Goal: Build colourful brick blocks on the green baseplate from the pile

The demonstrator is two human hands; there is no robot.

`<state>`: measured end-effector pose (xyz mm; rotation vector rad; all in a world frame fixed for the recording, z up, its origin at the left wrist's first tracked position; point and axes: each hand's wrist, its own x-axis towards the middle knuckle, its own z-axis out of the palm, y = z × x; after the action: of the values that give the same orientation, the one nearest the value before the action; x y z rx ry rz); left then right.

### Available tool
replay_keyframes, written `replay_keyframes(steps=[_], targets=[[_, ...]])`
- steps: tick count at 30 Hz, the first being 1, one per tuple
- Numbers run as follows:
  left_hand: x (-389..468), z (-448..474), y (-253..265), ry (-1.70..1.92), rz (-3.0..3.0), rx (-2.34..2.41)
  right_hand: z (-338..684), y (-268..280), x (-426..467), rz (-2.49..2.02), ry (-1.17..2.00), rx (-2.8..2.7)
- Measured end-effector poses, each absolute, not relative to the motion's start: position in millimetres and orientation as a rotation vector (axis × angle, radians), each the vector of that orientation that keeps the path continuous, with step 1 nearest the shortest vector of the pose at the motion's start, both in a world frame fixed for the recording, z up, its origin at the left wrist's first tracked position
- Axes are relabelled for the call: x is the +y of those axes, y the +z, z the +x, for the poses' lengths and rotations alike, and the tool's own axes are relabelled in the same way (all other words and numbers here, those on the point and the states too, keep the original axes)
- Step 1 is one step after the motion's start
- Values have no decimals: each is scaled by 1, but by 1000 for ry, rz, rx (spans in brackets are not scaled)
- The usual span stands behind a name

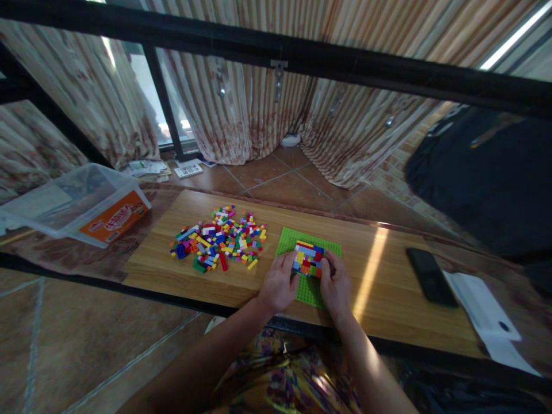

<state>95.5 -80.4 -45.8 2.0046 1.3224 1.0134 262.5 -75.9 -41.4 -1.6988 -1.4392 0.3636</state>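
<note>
Between my two hands is a block of joined toy bricks (309, 257) in red, blue, yellow, white and orange. My left hand (279, 283) grips its left side with closed fingers. On the opposite side, my right hand (336, 285) closes around the block's edge, thumb toward the top. Beneath the block lies a green studded baseplate (309, 294), partly covered by my hands. Whether the block touches the plate cannot be made out. To the left, a loose heap of many-coloured bricks (219, 238) spreads over the wooden board.
A clear plastic box (81, 207) with an orange label stands at the far left. On the right lie a black phone (431, 277) and a white paper or packet (485, 305). The wooden tabletop (379, 299) ends at a dark front edge. Curtains (241, 115) hang behind.
</note>
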Motion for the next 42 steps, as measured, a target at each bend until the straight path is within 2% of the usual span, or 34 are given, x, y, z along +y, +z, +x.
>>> replay_keyframes(steps=[11,42], targets=[[-81,94,-44,1010,2059,1337,256,-43,-73,-1674,212,-1532],[-80,92,-43,1001,2038,1314,261,-47,-75,-1694,278,-1532]])
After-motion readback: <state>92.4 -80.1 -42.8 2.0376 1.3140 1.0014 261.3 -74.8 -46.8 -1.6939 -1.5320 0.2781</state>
